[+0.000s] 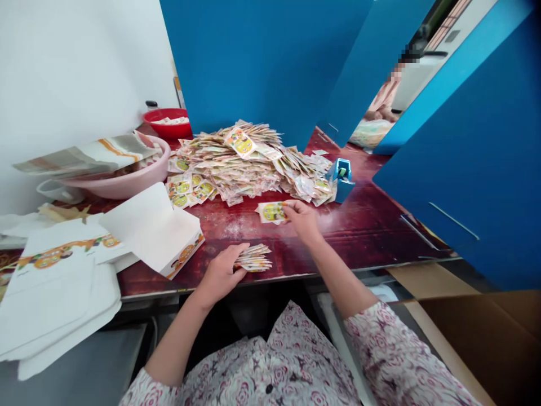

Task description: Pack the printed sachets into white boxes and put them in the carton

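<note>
Near the table's front edge, my left hand (223,272) is closed around one end of a stack of thin printed packets (254,258). Farther right and a bit higher, my right hand (302,219) pinches the right end of a yellow and white packet (271,212) just above the red tabletop. Behind both hands rises a large heap of similar packets (240,163). To the left of my left hand stands an open white box (147,225) with an orange fruit print on its side, its lid raised.
Flat white cartons (54,287) lie at the left, below a pink basin (127,180) partly covered by cloth. A red bowl (169,128) stands behind. A blue dispenser (341,179) sits right of the heap. Blue panels (270,62) border the table (363,225). Another person's hands show at upper right.
</note>
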`<state>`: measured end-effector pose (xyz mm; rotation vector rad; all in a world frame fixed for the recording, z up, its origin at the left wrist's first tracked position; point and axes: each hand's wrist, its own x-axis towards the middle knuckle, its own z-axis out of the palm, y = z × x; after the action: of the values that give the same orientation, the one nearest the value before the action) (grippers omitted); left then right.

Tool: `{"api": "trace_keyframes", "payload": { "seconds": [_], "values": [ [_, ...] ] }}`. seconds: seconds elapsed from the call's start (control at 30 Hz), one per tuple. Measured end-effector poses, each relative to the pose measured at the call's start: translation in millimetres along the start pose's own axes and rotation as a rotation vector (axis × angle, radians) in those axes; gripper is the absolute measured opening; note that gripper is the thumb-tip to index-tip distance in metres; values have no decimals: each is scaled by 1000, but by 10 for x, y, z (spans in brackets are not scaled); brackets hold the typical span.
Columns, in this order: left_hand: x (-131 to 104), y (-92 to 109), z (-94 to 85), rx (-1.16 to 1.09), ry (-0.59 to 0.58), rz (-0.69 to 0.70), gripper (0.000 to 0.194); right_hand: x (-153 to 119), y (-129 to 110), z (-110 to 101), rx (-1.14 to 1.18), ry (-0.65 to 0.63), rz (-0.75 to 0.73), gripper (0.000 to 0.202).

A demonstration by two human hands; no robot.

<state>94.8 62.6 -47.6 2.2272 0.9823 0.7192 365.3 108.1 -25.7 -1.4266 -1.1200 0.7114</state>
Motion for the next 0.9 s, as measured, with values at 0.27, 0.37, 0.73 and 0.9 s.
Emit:
{"api": "trace_keyframes", "payload": {
  "seconds": [0.27,0.37,0.73,0.9],
  "values": [
    [-17,0,12,-59,64,-91,68,-629,-34,375,75,-449,-1,16],
    [-6,-17,32,-5,174,-42,74,-638,-30,319,75,-492,9,16],
    [38,-4,-31,-53,7,24,52,42,-110,-83,-258,-168,-177,31],
    [30,38,-31,-60,0,-2,48,489,112,-403,-833,161,-17,62]
  ]
}}
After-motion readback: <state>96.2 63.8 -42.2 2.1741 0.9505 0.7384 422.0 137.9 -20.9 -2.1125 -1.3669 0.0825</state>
